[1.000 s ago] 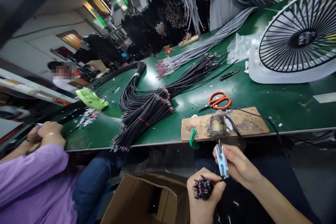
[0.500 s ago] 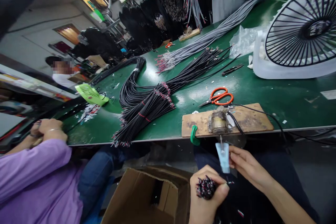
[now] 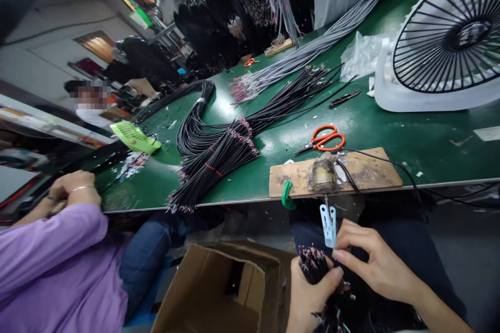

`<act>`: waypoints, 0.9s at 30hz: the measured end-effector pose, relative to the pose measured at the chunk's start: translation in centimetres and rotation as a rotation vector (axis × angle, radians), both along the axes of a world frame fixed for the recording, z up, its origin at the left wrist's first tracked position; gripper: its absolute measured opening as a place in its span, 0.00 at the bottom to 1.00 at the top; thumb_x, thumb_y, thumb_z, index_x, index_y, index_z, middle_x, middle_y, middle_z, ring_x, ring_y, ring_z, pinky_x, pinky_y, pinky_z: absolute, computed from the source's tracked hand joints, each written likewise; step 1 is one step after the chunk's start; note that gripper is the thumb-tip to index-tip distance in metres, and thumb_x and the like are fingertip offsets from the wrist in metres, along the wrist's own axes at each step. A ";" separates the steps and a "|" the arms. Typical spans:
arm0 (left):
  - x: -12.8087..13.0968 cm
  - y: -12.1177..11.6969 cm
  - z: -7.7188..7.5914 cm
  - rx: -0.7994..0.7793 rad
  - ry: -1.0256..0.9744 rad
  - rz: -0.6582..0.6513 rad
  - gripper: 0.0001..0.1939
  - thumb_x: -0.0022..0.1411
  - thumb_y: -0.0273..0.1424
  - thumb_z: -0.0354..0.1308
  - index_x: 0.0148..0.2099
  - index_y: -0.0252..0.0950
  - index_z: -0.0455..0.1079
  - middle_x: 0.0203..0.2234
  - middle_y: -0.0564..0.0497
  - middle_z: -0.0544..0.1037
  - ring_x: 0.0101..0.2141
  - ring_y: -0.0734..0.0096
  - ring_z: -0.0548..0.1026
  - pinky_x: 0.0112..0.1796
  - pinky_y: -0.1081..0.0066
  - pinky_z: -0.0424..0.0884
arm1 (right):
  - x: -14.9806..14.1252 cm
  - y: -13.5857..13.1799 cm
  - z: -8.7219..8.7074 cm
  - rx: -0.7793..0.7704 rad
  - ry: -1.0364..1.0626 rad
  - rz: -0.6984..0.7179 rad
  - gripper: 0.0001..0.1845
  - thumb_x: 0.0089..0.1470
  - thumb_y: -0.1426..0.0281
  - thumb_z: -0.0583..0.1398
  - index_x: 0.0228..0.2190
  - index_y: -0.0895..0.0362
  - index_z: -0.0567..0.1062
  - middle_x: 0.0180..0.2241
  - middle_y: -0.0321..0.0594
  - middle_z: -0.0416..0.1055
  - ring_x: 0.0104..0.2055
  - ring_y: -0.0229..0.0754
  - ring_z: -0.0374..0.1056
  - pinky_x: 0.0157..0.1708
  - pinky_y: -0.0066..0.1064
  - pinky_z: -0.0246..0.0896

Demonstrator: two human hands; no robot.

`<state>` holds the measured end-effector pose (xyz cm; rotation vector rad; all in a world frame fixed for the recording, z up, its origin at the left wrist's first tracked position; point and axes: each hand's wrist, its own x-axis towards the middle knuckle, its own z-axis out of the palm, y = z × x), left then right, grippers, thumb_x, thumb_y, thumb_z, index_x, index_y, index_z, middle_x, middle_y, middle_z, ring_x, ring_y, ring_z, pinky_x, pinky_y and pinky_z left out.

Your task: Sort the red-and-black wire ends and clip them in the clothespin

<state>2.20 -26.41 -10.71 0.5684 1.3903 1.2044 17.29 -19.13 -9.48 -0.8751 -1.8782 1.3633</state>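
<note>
My left hand is wrapped around a bundle of black cables, whose stripped ends show red and white wire tips at the top. My right hand pinches thumb and finger together just above my left thumb; whatever is between them is too small to make out. Right above those fingertips, a light blue clothespin hangs from the thin shaft of a small motor. The motor is fixed on a wooden board at the table's edge, with a green clamp beside it.
Orange-handled scissors lie behind the board on the green table. Bundled black cables spread to the left, grey cables beyond. A white fan stands right. Below is an open cardboard box; a purple-sleeved person sits left.
My right hand has left the clothespin's side and come down to my left thumb. The clothespin looked blurred and broad half a second ago; now its outline is sharp. The cable bundle has tilted upward.
</note>
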 end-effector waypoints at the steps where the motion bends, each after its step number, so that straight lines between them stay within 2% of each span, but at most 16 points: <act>1: 0.1 -0.1 0.2 -0.030 -0.026 0.023 0.22 0.41 0.41 0.77 0.25 0.33 0.70 0.14 0.52 0.77 0.15 0.72 0.74 0.20 0.74 0.71 | 0.1 -0.1 -0.2 -0.004 0.011 0.004 0.12 0.63 0.70 0.58 0.28 0.55 0.76 0.30 0.39 0.75 0.35 0.44 0.70 0.50 0.41 0.60; 5: 0.4 -0.2 1.4 -0.063 -0.088 0.075 0.22 0.39 0.41 0.78 0.25 0.33 0.71 0.12 0.50 0.77 0.14 0.71 0.74 0.20 0.75 0.72 | 0.4 -0.6 -0.7 -0.005 0.054 -0.016 0.12 0.65 0.70 0.56 0.30 0.56 0.77 0.31 0.40 0.76 0.35 0.43 0.70 0.48 0.40 0.61; 10: 0.6 -0.1 2.3 -0.069 -0.064 0.093 0.23 0.38 0.43 0.78 0.25 0.33 0.71 0.12 0.52 0.76 0.13 0.71 0.74 0.18 0.75 0.72 | 0.4 -1.0 -0.3 0.017 0.081 -0.067 0.11 0.62 0.72 0.59 0.28 0.57 0.78 0.28 0.40 0.75 0.33 0.43 0.69 0.41 0.38 0.63; 14: 0.6 -0.3 1.9 -0.051 -0.025 0.062 0.23 0.40 0.43 0.77 0.24 0.32 0.71 0.12 0.52 0.75 0.14 0.73 0.73 0.18 0.76 0.72 | 0.3 -0.9 0.0 0.045 0.098 -0.094 0.10 0.62 0.72 0.60 0.30 0.56 0.80 0.29 0.40 0.77 0.33 0.43 0.69 0.38 0.37 0.63; 20: 0.5 -0.6 0.9 -0.019 0.067 0.130 0.21 0.39 0.40 0.78 0.25 0.32 0.71 0.14 0.55 0.75 0.13 0.76 0.73 0.18 0.78 0.71 | 0.3 -1.1 0.3 0.121 0.084 -0.112 0.09 0.61 0.74 0.60 0.30 0.56 0.79 0.28 0.41 0.77 0.32 0.44 0.69 0.37 0.38 0.63; 24: 0.7 -0.5 0.8 0.000 0.030 0.110 0.20 0.43 0.41 0.76 0.25 0.32 0.73 0.12 0.54 0.74 0.13 0.75 0.72 0.18 0.78 0.71 | 0.0 -1.3 0.2 0.242 0.100 -0.193 0.10 0.57 0.77 0.60 0.25 0.56 0.76 0.24 0.39 0.74 0.28 0.43 0.67 0.34 0.38 0.63; 27: 0.8 -0.5 0.9 0.006 -0.012 0.110 0.21 0.44 0.43 0.76 0.25 0.32 0.73 0.11 0.54 0.74 0.13 0.77 0.72 0.18 0.79 0.70 | 0.1 -1.3 0.0 0.256 0.102 -0.177 0.09 0.56 0.77 0.61 0.26 0.57 0.77 0.23 0.39 0.73 0.28 0.42 0.67 0.35 0.39 0.63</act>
